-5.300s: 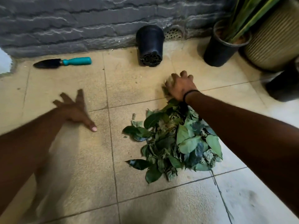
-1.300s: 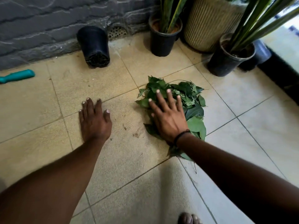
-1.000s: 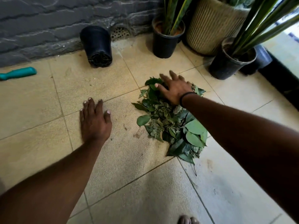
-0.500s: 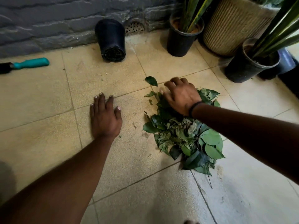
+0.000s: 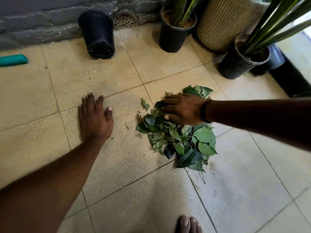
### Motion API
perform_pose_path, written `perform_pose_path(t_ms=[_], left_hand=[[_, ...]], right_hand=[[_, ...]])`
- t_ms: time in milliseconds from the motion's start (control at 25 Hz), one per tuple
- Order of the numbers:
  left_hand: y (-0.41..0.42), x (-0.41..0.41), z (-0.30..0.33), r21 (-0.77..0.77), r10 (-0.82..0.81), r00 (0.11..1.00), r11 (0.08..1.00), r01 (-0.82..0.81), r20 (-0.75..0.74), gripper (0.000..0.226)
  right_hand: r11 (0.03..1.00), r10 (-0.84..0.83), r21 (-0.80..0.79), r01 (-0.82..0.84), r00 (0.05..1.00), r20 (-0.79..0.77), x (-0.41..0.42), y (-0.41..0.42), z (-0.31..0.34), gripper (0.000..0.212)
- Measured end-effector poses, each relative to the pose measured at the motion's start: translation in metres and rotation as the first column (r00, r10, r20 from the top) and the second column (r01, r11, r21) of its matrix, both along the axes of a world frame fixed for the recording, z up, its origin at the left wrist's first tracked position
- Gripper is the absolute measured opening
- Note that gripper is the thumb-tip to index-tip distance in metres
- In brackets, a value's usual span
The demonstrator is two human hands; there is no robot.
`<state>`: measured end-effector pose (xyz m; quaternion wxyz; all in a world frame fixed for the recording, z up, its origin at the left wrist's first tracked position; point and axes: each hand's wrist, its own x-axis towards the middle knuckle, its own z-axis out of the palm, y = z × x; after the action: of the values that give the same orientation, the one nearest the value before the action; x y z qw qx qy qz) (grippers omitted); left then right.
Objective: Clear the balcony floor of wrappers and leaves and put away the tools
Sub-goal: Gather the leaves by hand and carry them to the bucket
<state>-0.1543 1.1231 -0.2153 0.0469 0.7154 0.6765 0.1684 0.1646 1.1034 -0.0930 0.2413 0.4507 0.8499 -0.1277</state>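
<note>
A heap of green leaves [image 5: 183, 140] lies on the tan tiled floor [image 5: 50, 91] in the middle of the head view. My right hand [image 5: 182, 110] lies flat on the heap's far left part, fingers straight and pointing left. One small leaf [image 5: 145, 104] sits apart, just left of the heap. My left hand [image 5: 94, 118] rests flat on the tile to the left, fingers spread, holding nothing. The teal handle of a trowel [image 5: 13, 59] shows at the left edge; its blade is out of frame.
A black pot [image 5: 98, 34] lies tipped on its side by the grey stone wall, near a drain grate [image 5: 123, 21]. Two black potted plants [image 5: 175, 32] [image 5: 242, 61] and a woven planter [image 5: 225, 24] stand at the back right. Toes [image 5: 187, 223] show at the bottom edge.
My right hand has gone from curled at the heap's far edge to flat on it, fingers pointing left, and the stray leaf now lies close to the heap. My left hand stays planted.
</note>
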Motion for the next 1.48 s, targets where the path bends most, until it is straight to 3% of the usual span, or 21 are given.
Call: perform_pose_path(t_ms=[120,200,280,320,360,400,480,520,560,640,720,840,1040,1160,1240,1320,1400,1480], left_hand=[[-0.001,0.003,0.001,-0.042,-0.004,1.0,0.999,0.004,0.001,0.055],[-0.002,0.005,0.003,-0.075,-0.015,1.0,0.997,0.013,-0.024,0.061],[-0.002,0.003,0.009,-0.128,-0.017,1.0,0.992,0.016,-0.004,0.07],[-0.004,0.006,0.012,-0.163,-0.011,1.0,0.987,0.015,0.022,0.075],[-0.007,0.012,0.016,-0.191,0.006,0.998,0.982,0.005,0.055,0.078],[-0.01,0.021,0.019,-0.207,0.027,0.995,0.978,-0.007,0.094,0.078],[-0.018,0.054,0.025,-0.226,-0.001,0.981,0.973,0.046,0.196,0.075],[-0.024,0.077,0.028,-0.232,-0.058,0.964,0.965,0.121,0.261,0.073],[-0.03,0.101,0.03,-0.243,-0.123,0.937,0.947,0.209,0.327,0.07],[-0.039,0.147,0.036,-0.285,-0.207,0.876,0.892,0.352,0.436,0.064],[-0.053,0.184,0.042,-0.338,-0.172,0.828,0.854,0.396,0.534,0.059],[-0.071,0.217,0.055,-0.316,-0.047,0.723,0.878,0.359,0.69,0.05],[-0.083,0.242,0.094,-0.25,0.137,0.57,0.96,0.124,0.81,0.033],[-0.109,0.253,0.134,-0.295,0.241,0.487,0.955,0.036,0.839,0.028],[-0.119,0.249,0.161,-0.389,0.345,0.371,0.92,0.048,0.862,0.027],[-0.128,0.243,0.192,-0.493,0.472,0.217,0.868,0.052,0.854,0.027],[-0.134,0.235,0.225,-0.578,0.57,0.161,0.816,-0.003,0.805,0.029],[-0.141,0.226,0.263,-0.632,0.633,0.114,0.773,-0.046,0.766,0.025]], right_hand=[[0.998,0.046,0.044,-0.047,0.998,0.032,0.057,-0.044,0.037,0.072],[0.995,-0.075,0.06,0.075,0.997,-0.003,0.075,-0.068,0.044,0.073],[0.941,-0.313,0.089,0.326,0.941,-0.127,0.08,-0.088,0.034,0.077],[0.858,-0.473,0.092,0.505,0.848,-0.238,0.081,-0.1,0.025,0.079],[0.722,-0.625,0.065,0.688,0.69,-0.365,0.079,-0.112,0.014,0.079],[0.54,-0.741,-0.006,0.842,0.472,-0.478,0.076,-0.122,0.003,0.079],[0.209,-0.839,-0.218,0.953,0.061,-0.54,0.067,-0.134,-0.021,0.079],[0.14,-0.845,-0.292,0.946,-0.039,-0.533,0.062,-0.137,-0.031,0.078],[0.131,-0.84,-0.34,0.931,-0.078,-0.537,0.055,-0.138,-0.037,0.075],[0.176,-0.818,-0.403,0.898,-0.095,-0.568,0.035,-0.134,-0.038,0.06],[0.226,-0.782,-0.471,0.853,-0.129,-0.61,0.012,-0.123,-0.032,0.046],[0.217,-0.698,-0.583,0.783,-0.293,-0.654,-0.012,-0.105,-0.024,0.032],[0.06,-0.494,-0.766,0.64,-0.648,-0.58,-0.019,-0.097,0.002,0.029],[-0.049,-0.385,-0.794,0.606,-0.745,-0.545,-0.023,-0.108,0.024,0.021],[-0.069,-0.315,-0.897,0.437,-0.862,-0.396,-0.03,-0.118,0.044,0.023],[-0.051,-0.222,-0.986,0.157,-0.965,-0.142,-0.036,-0.131,0.072,0.027],[-0.014,-0.171,-0.998,-0.066,-0.983,0.068,-0.042,-0.14,0.105,0.025],[0.007,-0.152,-0.988,-0.154,-0.977,0.151,-0.049,-0.144,0.14,0.022]])
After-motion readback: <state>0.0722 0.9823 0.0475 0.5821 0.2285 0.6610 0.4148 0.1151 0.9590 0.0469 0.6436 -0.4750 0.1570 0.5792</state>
